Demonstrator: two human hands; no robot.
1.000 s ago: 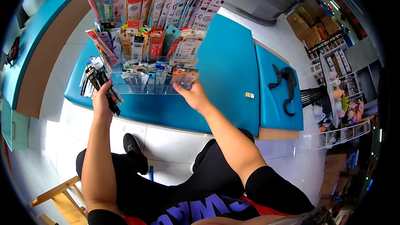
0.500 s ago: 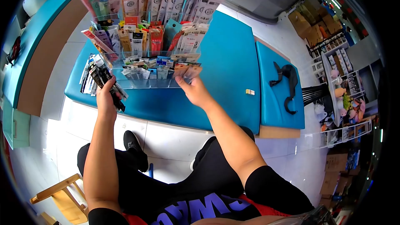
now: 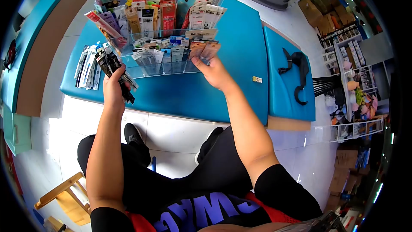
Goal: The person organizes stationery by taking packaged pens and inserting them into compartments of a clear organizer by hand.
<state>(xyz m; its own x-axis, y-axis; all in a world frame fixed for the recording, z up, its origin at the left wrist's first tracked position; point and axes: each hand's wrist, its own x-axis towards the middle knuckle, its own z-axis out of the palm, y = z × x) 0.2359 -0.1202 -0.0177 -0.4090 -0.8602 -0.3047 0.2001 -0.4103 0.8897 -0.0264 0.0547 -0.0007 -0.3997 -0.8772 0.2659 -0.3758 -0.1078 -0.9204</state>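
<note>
My left hand (image 3: 114,87) is closed around a bunch of slim black packets (image 3: 110,63), which look like pen refill packs, held in front of the rack's left end. At the right end of the clear tiered display rack (image 3: 165,69), my right hand (image 3: 213,74) pinches orange-brown packets (image 3: 203,50) in its lowest row. Beside them in that row stand several small white and grey packets (image 3: 147,56). Taller hanging packs, including a red pack (image 3: 168,16), fill the tiers behind. A pile of white slim packets (image 3: 89,67) lies left of the rack.
The rack stands on a blue padded bench (image 3: 240,60). A small yellow-and-white box (image 3: 257,79) lies to its right. On the adjoining blue pad (image 3: 279,99) is a black strap (image 3: 299,75). A wooden stool (image 3: 68,199) stands at lower left, and shelves (image 3: 352,81) at far right.
The view has tilted down, so the bench and rack sit higher. My left hand has drawn the black packets away from the white pile. My right hand stays at the orange-brown packets.
</note>
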